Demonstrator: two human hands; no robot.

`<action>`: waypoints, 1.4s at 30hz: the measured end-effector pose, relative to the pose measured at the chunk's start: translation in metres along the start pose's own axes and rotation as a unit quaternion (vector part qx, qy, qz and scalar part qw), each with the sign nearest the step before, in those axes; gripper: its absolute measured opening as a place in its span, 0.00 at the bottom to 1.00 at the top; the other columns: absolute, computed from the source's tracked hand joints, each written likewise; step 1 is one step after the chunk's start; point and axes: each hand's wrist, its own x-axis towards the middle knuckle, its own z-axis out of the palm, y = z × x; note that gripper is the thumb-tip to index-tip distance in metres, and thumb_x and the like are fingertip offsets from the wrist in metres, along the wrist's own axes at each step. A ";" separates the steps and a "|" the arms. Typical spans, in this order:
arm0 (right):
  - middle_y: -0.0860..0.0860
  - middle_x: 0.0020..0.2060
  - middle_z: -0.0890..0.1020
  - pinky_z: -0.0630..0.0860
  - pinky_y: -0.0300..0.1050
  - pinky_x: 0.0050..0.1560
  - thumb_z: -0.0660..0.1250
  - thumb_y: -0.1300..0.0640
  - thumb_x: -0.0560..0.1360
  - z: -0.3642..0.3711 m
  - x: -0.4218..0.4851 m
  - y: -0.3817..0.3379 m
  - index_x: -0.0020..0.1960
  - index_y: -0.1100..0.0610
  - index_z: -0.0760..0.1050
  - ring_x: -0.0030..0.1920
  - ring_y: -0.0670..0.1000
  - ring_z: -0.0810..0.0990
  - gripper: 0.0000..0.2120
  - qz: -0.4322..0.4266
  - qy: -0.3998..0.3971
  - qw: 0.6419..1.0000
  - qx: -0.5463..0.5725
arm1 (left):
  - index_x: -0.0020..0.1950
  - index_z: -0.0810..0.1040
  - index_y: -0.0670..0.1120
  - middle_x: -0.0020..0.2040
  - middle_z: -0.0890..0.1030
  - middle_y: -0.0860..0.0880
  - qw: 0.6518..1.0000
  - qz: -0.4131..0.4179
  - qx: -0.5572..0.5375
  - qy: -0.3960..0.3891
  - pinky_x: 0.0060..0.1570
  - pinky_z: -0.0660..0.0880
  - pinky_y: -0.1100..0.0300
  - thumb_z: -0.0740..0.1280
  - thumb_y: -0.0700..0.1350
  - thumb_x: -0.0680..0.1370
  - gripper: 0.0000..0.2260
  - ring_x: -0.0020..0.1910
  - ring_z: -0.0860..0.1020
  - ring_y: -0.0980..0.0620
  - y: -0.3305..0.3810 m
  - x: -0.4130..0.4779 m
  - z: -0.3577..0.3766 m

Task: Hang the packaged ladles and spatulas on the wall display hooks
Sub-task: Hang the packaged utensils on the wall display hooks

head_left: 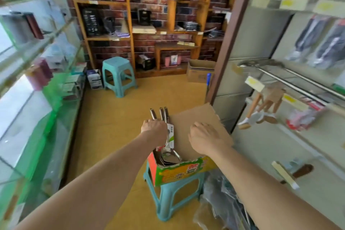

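**Gripping the boxed utensils**

A cardboard box (179, 171) is sitting on a teal stool (168, 198) below my fingers, with wall hooks (291, 78) jutting out further right. The packaged utensils (170, 132) are standing in it, handles pointing up and away. My left hand (154, 127) is clamping those handles; my right hand (205, 139) is lying, fingers loosely bent, on the flap (196, 115).

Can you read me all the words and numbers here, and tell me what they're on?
No text is clear enough to read.
Cardboard box: colourful printed characters, blurred.
Card on the packaged utensils: print too small.
Yellow shelf tags: blurred.
Brown carton: blue print, too small.
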 end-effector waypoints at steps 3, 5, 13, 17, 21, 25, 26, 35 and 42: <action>0.57 0.62 0.72 0.65 0.50 0.64 0.55 0.61 0.81 0.008 0.033 -0.012 0.64 0.61 0.69 0.62 0.57 0.71 0.14 -0.023 -0.020 1.000 0.000 | 0.65 0.72 0.43 0.64 0.74 0.43 0.999 -0.038 -0.005 -0.002 0.62 0.67 0.55 0.62 0.42 0.78 0.15 0.65 0.70 0.44 -0.024 0.013 0.004; 0.57 0.62 0.72 0.65 0.50 0.65 0.55 0.61 0.81 0.012 0.056 -0.015 0.65 0.62 0.68 0.62 0.57 0.71 0.14 -0.033 -0.033 0.999 0.003 | 0.64 0.73 0.43 0.64 0.75 0.43 0.998 -0.060 -0.011 -0.005 0.62 0.67 0.55 0.62 0.41 0.78 0.14 0.64 0.71 0.44 -0.036 0.025 0.005; 0.57 0.60 0.74 0.65 0.50 0.66 0.55 0.63 0.80 0.030 0.144 0.001 0.61 0.63 0.71 0.61 0.56 0.72 0.12 -0.060 -0.065 0.996 0.024 | 0.63 0.73 0.43 0.63 0.75 0.44 0.993 -0.113 -0.033 -0.033 0.65 0.66 0.54 0.64 0.41 0.78 0.13 0.64 0.71 0.45 -0.052 0.093 0.017; 0.57 0.59 0.75 0.67 0.50 0.62 0.56 0.63 0.80 0.045 0.184 0.015 0.59 0.63 0.73 0.59 0.57 0.73 0.11 -0.073 -0.081 0.994 0.026 | 0.60 0.74 0.43 0.61 0.76 0.44 0.992 -0.114 -0.046 -0.040 0.65 0.66 0.54 0.64 0.40 0.78 0.11 0.62 0.72 0.45 -0.048 0.129 0.030; 0.57 0.58 0.75 0.68 0.49 0.60 0.58 0.64 0.79 0.068 0.230 0.028 0.57 0.62 0.74 0.59 0.57 0.73 0.10 -0.080 -0.107 0.990 0.031 | 0.59 0.74 0.42 0.60 0.77 0.44 0.987 -0.123 -0.078 -0.061 0.64 0.66 0.54 0.63 0.40 0.79 0.10 0.62 0.72 0.45 -0.042 0.167 0.044; 0.57 0.56 0.76 0.69 0.48 0.54 0.58 0.64 0.79 0.093 0.268 0.035 0.56 0.61 0.74 0.56 0.57 0.74 0.09 -0.087 -0.137 0.986 0.040 | 0.60 0.74 0.42 0.58 0.77 0.44 0.978 -0.144 -0.130 -0.084 0.56 0.70 0.56 0.61 0.41 0.80 0.10 0.58 0.74 0.45 -0.035 0.196 0.060; 0.57 0.55 0.76 0.69 0.47 0.51 0.59 0.65 0.78 0.100 0.276 0.036 0.55 0.61 0.74 0.54 0.56 0.75 0.09 -0.087 -0.143 0.985 0.045 | 0.60 0.73 0.42 0.57 0.77 0.44 0.975 -0.148 -0.140 -0.090 0.53 0.70 0.56 0.61 0.41 0.80 0.10 0.57 0.74 0.45 -0.034 0.202 0.066; 0.54 0.42 0.76 0.62 0.43 0.30 0.57 0.65 0.78 0.156 0.325 0.036 0.46 0.58 0.70 0.37 0.53 0.71 0.05 -0.034 -0.191 0.972 0.133 | 0.54 0.75 0.44 0.48 0.77 0.48 0.960 -0.183 -0.173 -0.124 0.43 0.70 0.60 0.62 0.46 0.80 0.07 0.45 0.73 0.50 -0.033 0.242 0.117; 0.57 0.54 0.79 0.66 0.42 0.35 0.61 0.55 0.80 0.181 0.348 0.019 0.63 0.62 0.66 0.43 0.54 0.75 0.15 0.036 -0.178 0.957 0.228 | 0.46 0.75 0.47 0.48 0.80 0.47 0.955 -0.219 -0.169 -0.104 0.40 0.71 0.59 0.61 0.45 0.80 0.06 0.43 0.75 0.49 -0.032 0.263 0.136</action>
